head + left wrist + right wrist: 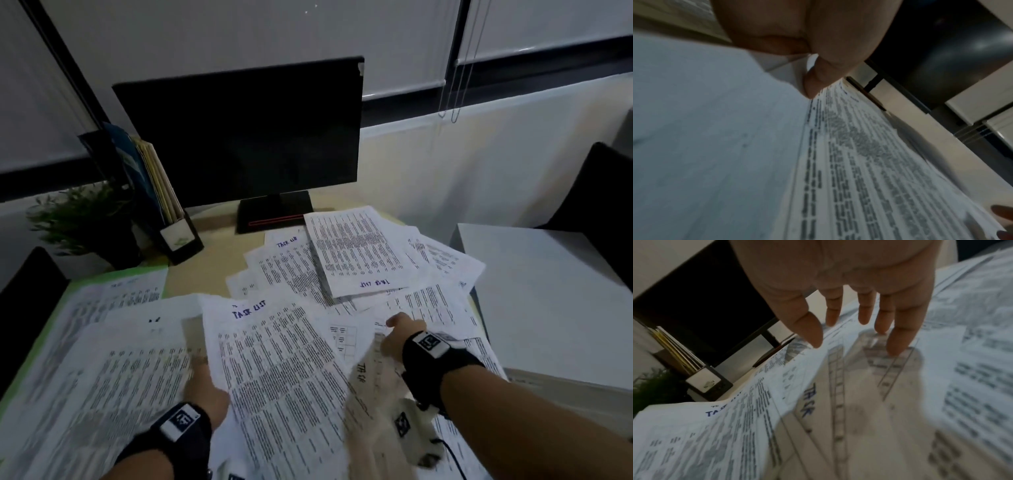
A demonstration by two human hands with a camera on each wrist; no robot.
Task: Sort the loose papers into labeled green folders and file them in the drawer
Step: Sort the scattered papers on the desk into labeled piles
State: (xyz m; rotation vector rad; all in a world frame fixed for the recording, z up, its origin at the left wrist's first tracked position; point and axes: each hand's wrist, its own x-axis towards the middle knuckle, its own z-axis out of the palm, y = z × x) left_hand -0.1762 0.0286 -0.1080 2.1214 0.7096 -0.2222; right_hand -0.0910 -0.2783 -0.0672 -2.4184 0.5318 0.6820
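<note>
- Plant (82,219) and file holder (171,233) stand at the worktop's (202,277) far left; a dark monitor (239,137) stands behind.
- A green folder (61,301) lies open at the left, under sheets.
- Loose papers (356,253) cover the worktop's middle and right.
- Left hand (205,390): grip pinches the edge of a "TASK LIST" sheet (284,370).
- Right hand (397,335): grip released, fingers (898,340) spread, tips on a blurred paper (859,402).

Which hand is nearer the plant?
Left. The left hand lies on papers on the plant's side; the right hand is across the desk, far from it.
</note>
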